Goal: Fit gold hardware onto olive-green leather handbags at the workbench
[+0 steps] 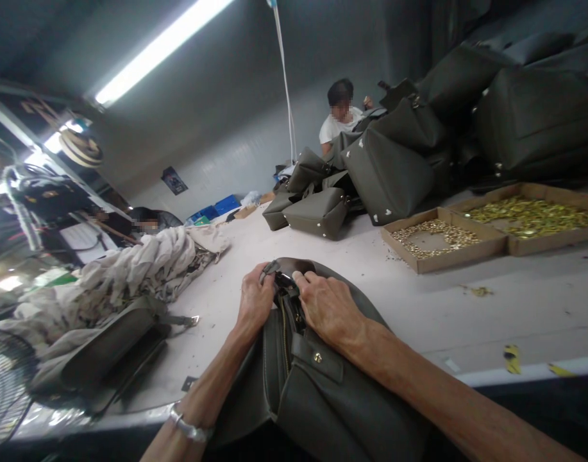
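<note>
A dark olive leather bag [317,391] lies on the white table [467,301] right in front of me, its zipped top pointing away. My left hand [254,300] is closed on the bag's far end at the left of the zipper. My right hand [327,307] presses on the bag at the right of the zipper, fingers pinched at the black zipper end [285,281]. A small brass stud [317,357] shows on a flap below my right wrist. A silver bracelet [190,428] sits on my left wrist.
Two cardboard trays of brass fittings [435,236] [529,215] stand at the right. A heap of finished olive bags [394,160] fills the back right. Crumpled pale cloth [130,269] and another bag [106,350] lie at left. A seated person [342,115] works behind.
</note>
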{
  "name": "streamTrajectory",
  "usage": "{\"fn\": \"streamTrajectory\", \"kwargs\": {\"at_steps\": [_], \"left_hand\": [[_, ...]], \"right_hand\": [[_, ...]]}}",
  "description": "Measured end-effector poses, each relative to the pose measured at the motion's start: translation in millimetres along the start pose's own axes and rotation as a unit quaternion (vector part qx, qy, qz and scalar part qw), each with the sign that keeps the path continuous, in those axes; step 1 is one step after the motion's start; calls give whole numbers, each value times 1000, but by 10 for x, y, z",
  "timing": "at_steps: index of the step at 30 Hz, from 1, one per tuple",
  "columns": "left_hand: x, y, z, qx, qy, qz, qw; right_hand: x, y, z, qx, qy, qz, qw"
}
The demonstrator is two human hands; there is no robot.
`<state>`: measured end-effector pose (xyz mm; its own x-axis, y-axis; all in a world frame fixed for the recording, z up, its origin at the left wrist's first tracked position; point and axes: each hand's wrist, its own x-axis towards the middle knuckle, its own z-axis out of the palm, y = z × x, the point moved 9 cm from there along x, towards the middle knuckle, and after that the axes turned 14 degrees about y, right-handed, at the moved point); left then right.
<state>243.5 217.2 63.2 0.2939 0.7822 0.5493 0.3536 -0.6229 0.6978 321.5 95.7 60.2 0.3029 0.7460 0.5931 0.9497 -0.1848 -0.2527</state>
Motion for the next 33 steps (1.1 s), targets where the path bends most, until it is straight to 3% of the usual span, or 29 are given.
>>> {"fn": "streamTrajectory", "kwargs": {"at_steps": [6, 12, 19, 24, 33], "left_hand": [[1, 21, -40, 11, -36, 14, 999], [17, -99, -1, -26, -82, -8, 996], [-17, -91, -81, -27, -82, -7, 996], [30, -7, -154, 16, -49, 51, 997], [57, -16, -118, 59, -36, 66, 995]], "right_hand": [[10, -158, -40, -5, -21, -23, 999], [17, -27, -2, 7, -43, -19, 999], [24, 89, 2, 44, -71, -17, 996], [75, 76, 41, 55, -48, -15, 997], [47, 159, 42, 84, -56, 7, 995]]}}
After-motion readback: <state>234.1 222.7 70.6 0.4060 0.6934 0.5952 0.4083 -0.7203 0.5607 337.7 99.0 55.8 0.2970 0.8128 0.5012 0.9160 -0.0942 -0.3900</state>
